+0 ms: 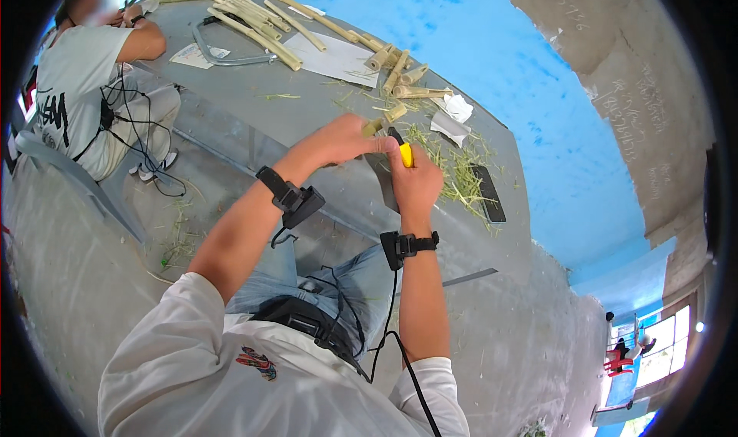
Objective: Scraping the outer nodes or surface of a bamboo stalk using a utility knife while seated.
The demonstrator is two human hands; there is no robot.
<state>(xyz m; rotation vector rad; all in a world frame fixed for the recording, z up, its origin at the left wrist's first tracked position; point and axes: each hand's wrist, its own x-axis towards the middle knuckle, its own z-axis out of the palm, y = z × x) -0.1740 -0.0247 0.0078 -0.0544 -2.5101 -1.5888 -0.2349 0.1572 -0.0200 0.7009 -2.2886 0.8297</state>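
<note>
My left hand [342, 141] grips a short pale green stalk piece [384, 119] just above the grey metal table [307, 106]. Close beside it, my right hand [415, 182] is closed around a yellow-handled knife [404, 154], whose blade end points up at the stalk piece. Both wrists wear black strapped devices with cables. Green peelings [453, 164] lie scattered on the table to the right of my hands.
Long pale stalks [254, 22] and several cut pieces [403, 76] lie at the table's far end, with white paper [338, 56], crumpled tissue [453, 114] and a dark phone [489, 193]. Another person [92, 83] sits at the left on a chair. Blue wall behind.
</note>
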